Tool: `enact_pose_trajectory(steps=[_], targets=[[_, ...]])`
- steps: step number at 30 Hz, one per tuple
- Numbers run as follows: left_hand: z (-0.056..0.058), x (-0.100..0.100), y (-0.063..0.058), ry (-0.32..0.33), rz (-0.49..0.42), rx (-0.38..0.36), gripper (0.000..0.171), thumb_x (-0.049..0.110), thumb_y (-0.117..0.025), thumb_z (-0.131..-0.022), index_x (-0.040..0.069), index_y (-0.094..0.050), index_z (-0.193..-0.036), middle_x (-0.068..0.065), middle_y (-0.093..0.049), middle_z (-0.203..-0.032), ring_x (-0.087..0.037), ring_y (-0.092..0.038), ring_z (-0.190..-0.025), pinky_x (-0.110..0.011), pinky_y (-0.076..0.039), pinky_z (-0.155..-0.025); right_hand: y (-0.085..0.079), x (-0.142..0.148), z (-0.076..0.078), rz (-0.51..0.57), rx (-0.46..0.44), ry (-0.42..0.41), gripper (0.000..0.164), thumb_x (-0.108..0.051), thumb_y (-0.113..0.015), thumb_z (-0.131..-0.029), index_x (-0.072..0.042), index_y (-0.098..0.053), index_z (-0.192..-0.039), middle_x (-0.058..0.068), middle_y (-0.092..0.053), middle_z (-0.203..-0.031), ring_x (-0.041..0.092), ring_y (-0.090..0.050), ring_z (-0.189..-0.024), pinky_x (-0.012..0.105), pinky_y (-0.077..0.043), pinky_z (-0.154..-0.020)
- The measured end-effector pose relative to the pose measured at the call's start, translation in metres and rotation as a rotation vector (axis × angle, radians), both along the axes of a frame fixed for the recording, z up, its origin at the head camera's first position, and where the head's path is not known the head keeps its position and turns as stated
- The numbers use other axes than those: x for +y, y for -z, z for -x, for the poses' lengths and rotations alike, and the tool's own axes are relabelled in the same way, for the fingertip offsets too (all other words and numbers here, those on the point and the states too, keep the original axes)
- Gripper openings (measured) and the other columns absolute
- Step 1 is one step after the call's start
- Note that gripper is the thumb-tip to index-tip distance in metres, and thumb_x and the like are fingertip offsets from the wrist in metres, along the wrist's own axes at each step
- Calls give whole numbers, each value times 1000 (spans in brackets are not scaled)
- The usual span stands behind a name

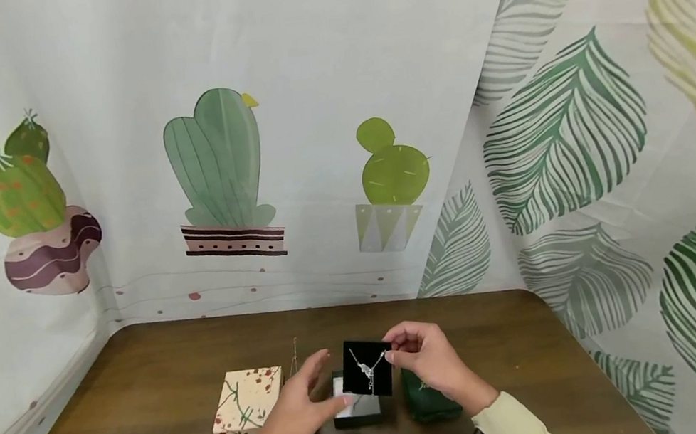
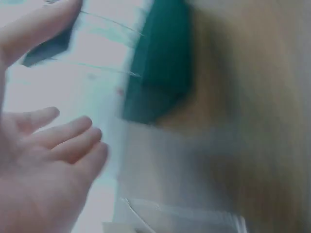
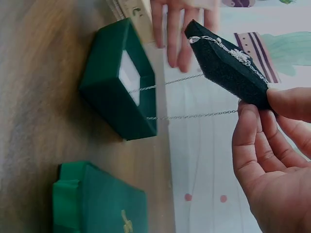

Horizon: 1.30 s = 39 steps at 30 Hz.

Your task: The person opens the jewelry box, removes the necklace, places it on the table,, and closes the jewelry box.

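My right hand (image 1: 431, 358) pinches the edge of a black jewelry pad (image 1: 355, 382) between thumb and fingers. A silver necklace (image 1: 367, 370) with a pendant lies across the pad's face. In the right wrist view, two strands of its chain (image 3: 194, 115) run from the pad down into a small green box (image 3: 109, 87). That box stands on the table just below the pad, with a white bottom inside. Beside it, on the left, my left hand (image 1: 299, 409) is held with fingers spread and nothing in them. In the left wrist view the green box (image 2: 165, 53) is blurred.
Right of the open box lies a green lid (image 1: 432, 402) with gold marking, partly behind my right forearm. A cream box (image 1: 246, 400) with a floral print sits at the left. Another thin chain (image 1: 295, 352) lies on the brown table (image 1: 167, 381), partly hidden by my left hand.
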<state>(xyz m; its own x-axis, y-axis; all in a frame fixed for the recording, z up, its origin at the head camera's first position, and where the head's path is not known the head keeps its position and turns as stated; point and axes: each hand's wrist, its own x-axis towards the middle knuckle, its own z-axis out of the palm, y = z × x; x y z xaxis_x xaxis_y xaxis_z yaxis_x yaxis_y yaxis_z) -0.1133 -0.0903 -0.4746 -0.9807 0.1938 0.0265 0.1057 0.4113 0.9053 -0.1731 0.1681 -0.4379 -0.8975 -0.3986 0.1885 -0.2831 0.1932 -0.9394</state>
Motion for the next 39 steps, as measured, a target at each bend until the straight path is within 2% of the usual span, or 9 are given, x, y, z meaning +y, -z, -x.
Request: enact_pose_trajectory(steps=[4, 7, 10, 14, 17, 21, 28, 35, 39], targets=[[-5, 12, -13, -20, -179, 19, 64, 32, -69, -101, -9, -49, -147, -28, -65, -137, -36, -67, -124, -42, -58, -100, -4, -3, -1, 3, -6, -9, 21, 1, -76, -89, 5, -71, -108, 22, -70, -94, 7, -65, -76, 25, -58, -69], [-6, 20, -17, -26, -309, -19, 55, 19, -66, -103, -17, -50, -142, -31, -69, -126, -31, -73, -111, -35, -63, -87, -5, -7, -4, -41, 95, 36, 18, 1, -77, -89, 0, -72, -106, 16, -71, -94, 6, -65, -77, 24, -57, -70], [-7, 26, -19, -69, -427, -54, 50, 7, -64, -102, -21, -48, -140, -34, -69, -123, -31, -74, -107, -35, -64, -84, -6, -11, -11, -192, 400, 116, 20, -1, -80, -87, -8, -73, -105, 4, -71, -98, 8, -66, -85, 26, -58, -73], [-7, 31, -23, -106, -478, -73, 46, 4, -64, -101, -21, -51, -138, -34, -69, -122, -32, -74, -107, -35, -64, -84, -9, -16, -23, -440, 835, 156, 25, -13, -88, -83, -14, -74, -103, -4, -67, -104, 10, -63, -95, 28, -58, -78], [-8, 34, -25, -105, -495, -89, 44, 4, -64, -101, -19, -53, -137, -33, -69, -124, -31, -74, -108, -35, -64, -85, -11, -19, -28, -567, 965, 63, 26, -21, -89, -82, -15, -74, -103, -5, -66, -103, 10, -59, -94, 26, -55, -79], [-9, 36, -27, -102, -497, -95, 43, 4, -64, -101, -19, -54, -137, -34, -68, -126, -30, -75, -108, -34, -64, -85, -14, -22, -30, -652, 1007, -7, 21, -18, -86, -86, -13, -74, -102, -4, -65, -98, 10, -58, -89, 24, -54, -77], [-9, 42, -28, -113, -541, -93, 40, 1, -65, -100, -18, -57, -134, -33, -69, -125, -28, -75, -106, -31, -63, -84, -19, -24, -26, -660, 1075, 15, 11, -6, -78, -87, -12, -73, -95, -3, -65, -88, 9, -59, -81, 21, -54, -72], [-10, 41, -29, -134, -497, -120, 36, 0, -67, -98, -18, -60, -129, -31, -73, -118, -29, -76, -102, -39, -65, -81, -27, -25, -23, -531, 873, 20, 13, -5, -74, -94, -16, -66, -94, -6, -66, -94, 7, -56, -87, 22, -53, -75], [-11, 40, -26, -149, -468, -143, 36, 0, -67, -97, -18, -61, -127, -29, -74, -114, -28, -77, -96, -38, -65, -77, -32, -25, -21, -485, 748, 17, 10, -6, -70, -97, -15, -66, -95, -5, -66, -88, 4, -51, -76, 20, -48, -67]])
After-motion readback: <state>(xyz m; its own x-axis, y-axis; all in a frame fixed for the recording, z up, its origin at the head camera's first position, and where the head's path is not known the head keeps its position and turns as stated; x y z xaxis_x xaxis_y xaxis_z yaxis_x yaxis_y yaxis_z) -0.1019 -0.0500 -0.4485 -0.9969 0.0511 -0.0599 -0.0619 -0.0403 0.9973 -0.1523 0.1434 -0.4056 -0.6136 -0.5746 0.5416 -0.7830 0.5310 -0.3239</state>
